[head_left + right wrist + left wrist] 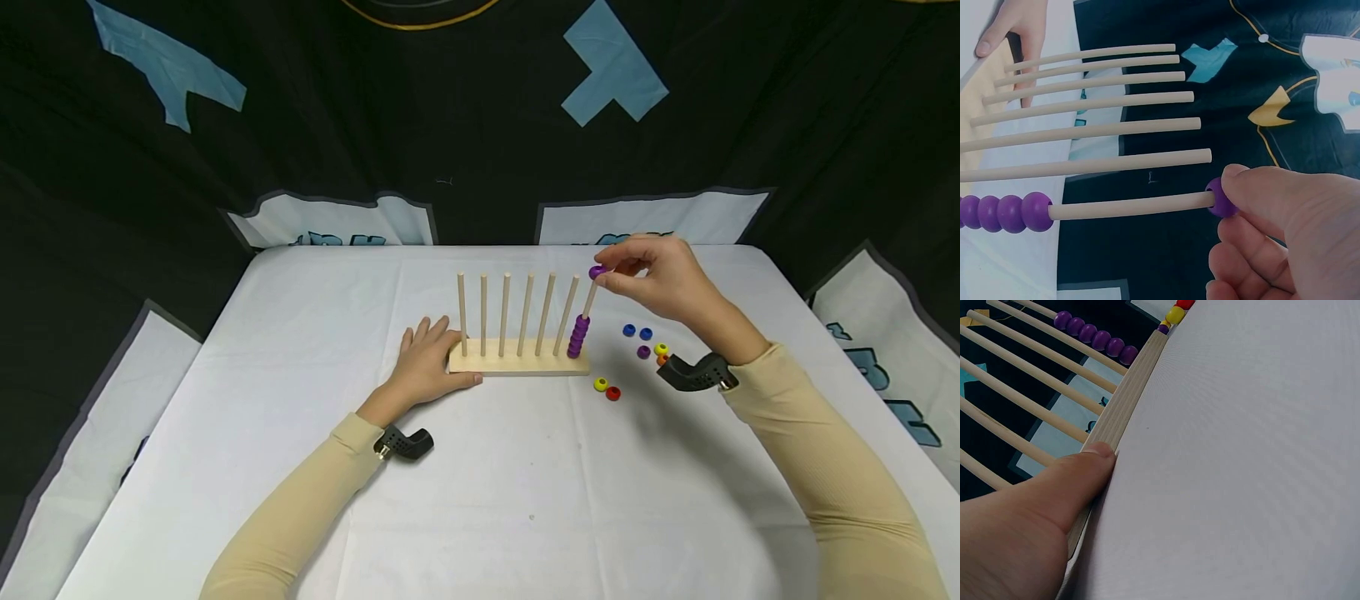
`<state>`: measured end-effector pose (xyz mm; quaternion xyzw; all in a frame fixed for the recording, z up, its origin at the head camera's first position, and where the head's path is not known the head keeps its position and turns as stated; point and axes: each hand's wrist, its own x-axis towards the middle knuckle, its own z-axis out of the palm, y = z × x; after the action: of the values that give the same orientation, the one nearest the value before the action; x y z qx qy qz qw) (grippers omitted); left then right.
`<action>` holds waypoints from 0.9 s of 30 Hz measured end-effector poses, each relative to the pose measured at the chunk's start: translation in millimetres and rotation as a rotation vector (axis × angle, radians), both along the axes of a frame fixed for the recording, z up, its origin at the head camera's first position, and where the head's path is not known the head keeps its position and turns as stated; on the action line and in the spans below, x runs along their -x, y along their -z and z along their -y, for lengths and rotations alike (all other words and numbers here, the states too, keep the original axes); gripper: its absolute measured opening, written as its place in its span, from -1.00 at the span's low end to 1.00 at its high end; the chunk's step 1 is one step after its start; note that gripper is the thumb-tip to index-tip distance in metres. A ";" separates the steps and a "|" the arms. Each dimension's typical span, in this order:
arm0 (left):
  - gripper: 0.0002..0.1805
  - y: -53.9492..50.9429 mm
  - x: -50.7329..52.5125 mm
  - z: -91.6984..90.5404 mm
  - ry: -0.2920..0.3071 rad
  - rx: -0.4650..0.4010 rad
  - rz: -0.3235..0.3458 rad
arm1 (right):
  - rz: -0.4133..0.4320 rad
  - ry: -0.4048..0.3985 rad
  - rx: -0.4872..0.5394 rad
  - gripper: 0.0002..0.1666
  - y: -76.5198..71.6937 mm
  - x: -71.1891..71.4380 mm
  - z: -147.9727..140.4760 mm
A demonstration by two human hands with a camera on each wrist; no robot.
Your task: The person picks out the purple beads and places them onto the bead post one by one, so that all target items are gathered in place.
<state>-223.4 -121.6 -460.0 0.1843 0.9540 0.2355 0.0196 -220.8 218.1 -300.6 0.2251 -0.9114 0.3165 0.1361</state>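
A wooden peg stand point(517, 365) with several upright pegs stands on the white table. At its left end my left hand point(426, 365) holds the base, the thumb along the front edge and the fingers toward the back. Purple beads point(578, 337) are stacked low on the rightmost peg. Up at that peg's tip, my right hand point(663, 279) pinches another purple bead point(1217, 197) between thumb and fingers. The right wrist view shows the peg's end at this bead's hole, with bare peg between it and the stack. The other pegs carry no beads.
Right of the stand lie loose beads: blue ones point(629, 330), a purple one point(643, 352), yellow ones point(600, 384), an orange one point(662, 360) partly under the right wrist camera, and a red one point(613, 393). A dark curtain point(480, 150) hangs behind the table.
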 end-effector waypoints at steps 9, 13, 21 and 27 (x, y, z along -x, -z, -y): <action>-0.14 -0.2 -0.7 0.6 0.004 0.004 -0.005 | 0.009 -0.001 -0.003 -0.72 0.3 -1.0 0.6; -0.13 -0.1 0.0 0.8 0.003 0.003 0.002 | -0.004 -0.014 -0.007 -0.74 -0.3 -2.0 0.4; -0.14 0.0 0.8 0.3 0.000 0.005 0.008 | -0.007 0.005 -0.013 -0.74 1.0 -1.6 -2.2; -0.14 0.3 0.5 0.1 0.002 0.007 0.005 | 0.013 0.027 -0.012 -0.74 4.6 -3.1 -8.0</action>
<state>-223.9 -121.8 -460.3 0.1845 0.9547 0.2325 0.0231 -217.7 226.2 -305.2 0.2117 -0.9171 0.3105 0.1332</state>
